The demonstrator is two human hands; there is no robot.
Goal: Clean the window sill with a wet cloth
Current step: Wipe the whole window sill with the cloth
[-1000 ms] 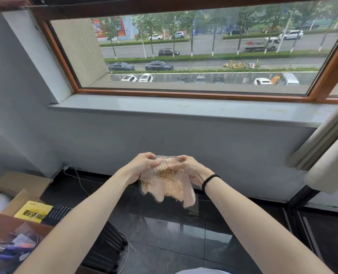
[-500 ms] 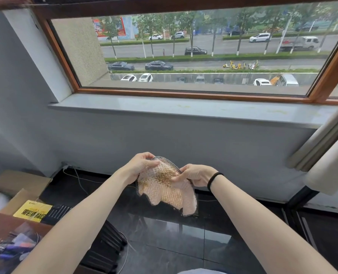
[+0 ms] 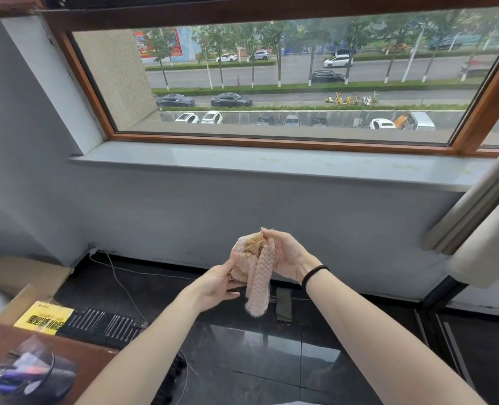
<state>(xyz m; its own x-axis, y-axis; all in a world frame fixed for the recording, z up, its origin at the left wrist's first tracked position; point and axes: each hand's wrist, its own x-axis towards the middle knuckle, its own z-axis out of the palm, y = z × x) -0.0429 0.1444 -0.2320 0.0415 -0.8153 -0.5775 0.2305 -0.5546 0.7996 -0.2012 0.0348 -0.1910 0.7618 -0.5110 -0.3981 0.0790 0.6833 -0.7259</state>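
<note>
Bunched up now, the cloth (image 3: 257,267) hangs between both palms. The left hand (image 3: 217,285) pinches its lower edge, and the right hand (image 3: 290,255) seemingly grips the top.

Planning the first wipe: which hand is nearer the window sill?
Right. The right hand pinches the top of the cloth, higher and closer under the window sill; the left hand grips the cloth lower, farther away.

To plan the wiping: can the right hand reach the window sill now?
Probably yes: nothing stands between the right hand and the window sill above it; it holds the cloth with the left hand.
</note>
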